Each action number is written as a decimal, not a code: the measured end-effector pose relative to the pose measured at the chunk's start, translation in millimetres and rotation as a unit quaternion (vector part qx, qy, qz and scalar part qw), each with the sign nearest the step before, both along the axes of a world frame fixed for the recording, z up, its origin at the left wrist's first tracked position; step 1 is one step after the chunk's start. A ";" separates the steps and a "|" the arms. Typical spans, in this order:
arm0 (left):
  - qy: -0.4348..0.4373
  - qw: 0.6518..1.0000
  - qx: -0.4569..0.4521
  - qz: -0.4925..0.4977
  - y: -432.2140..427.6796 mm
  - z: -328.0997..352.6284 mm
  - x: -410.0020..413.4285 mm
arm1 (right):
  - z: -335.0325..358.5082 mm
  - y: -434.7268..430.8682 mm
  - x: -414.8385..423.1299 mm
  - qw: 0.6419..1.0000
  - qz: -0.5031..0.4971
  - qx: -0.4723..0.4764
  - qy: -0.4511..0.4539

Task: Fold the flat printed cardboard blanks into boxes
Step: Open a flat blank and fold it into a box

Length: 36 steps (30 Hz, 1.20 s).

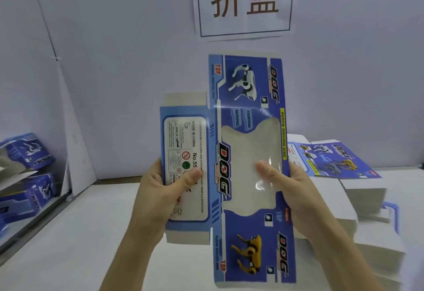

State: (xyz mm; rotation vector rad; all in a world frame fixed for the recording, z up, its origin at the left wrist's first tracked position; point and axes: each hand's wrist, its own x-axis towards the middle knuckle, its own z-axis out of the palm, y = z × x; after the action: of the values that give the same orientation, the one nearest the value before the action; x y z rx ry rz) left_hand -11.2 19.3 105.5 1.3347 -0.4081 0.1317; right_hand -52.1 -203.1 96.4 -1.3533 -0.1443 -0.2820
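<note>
I hold a flat blue printed cardboard blank (247, 98) upright in front of me, above the white table (80, 233). It shows robot dogs, the word DOG and a clear plastic window in its middle. My left hand (158, 187) grips the blank's left panel, thumb pressed on the white label. My right hand (296, 190) grips the right edge, thumb lying on the clear window. The fingers of both hands are hidden behind the card.
A stack of flat blanks (339, 160) lies on the table at the right, on white stacked card. Folded blue boxes (27, 153) are piled at the left beyond a metal rail. A white wall with a paper sign (245, 1) stands behind.
</note>
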 end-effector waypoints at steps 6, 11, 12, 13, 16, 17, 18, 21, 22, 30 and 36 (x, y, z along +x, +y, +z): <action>-0.019 1.000 0.019 0.009 2.0 2.3 -1.1 | 0.4 -1.0 1.0 1.000 0.015 -0.010 0.017; -0.035 0.997 0.034 0.052 -4.9 -4.3 3.0 | 3.0 1.2 -3.3 0.999 0.005 0.011 0.038; -0.024 0.997 0.051 0.060 -7.4 -5.0 3.2 | 4.9 4.2 -4.5 0.999 -0.010 0.010 0.031; -0.016 0.992 0.088 0.091 -10.1 -5.3 2.4 | 6.0 7.4 -5.1 1.000 -0.024 0.010 0.013; -0.119 0.935 0.237 0.234 -19.2 -3.6 -9.3 | 8.2 26.4 -4.7 0.995 -0.088 -0.006 -0.056; -0.162 0.937 0.228 0.210 -24.8 -2.2 -16.0 | 7.0 34.3 -4.1 0.992 -0.098 -0.021 -0.080; -0.172 0.953 0.201 0.146 -30.7 -1.5 -22.1 | 5.2 43.2 -4.0 0.989 -0.090 -0.048 -0.109; -0.162 0.976 0.146 0.015 -46.2 -2.6 -31.5 | -4.1 59.3 -6.7 0.968 0.020 -0.187 -0.167; -0.159 0.980 0.121 0.015 -46.3 -2.3 -31.7 | -4.5 58.3 -8.4 0.959 0.053 -0.219 -0.173; -0.061 0.998 0.000 -0.007 2.1 1.1 -3.1 | 13.4 17.4 -5.6 0.976 -0.084 -0.142 -0.140; -0.055 0.998 0.038 -0.004 5.1 -7.4 4.6 | 5.8 5.4 -3.5 0.995 -0.072 -0.012 -0.073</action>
State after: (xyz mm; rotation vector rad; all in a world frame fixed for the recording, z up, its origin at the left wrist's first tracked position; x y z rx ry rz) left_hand -6.7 24.4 98.1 1.4052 -0.5157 0.1850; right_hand -55.6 -197.7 102.1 -1.3684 -0.1732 -0.5018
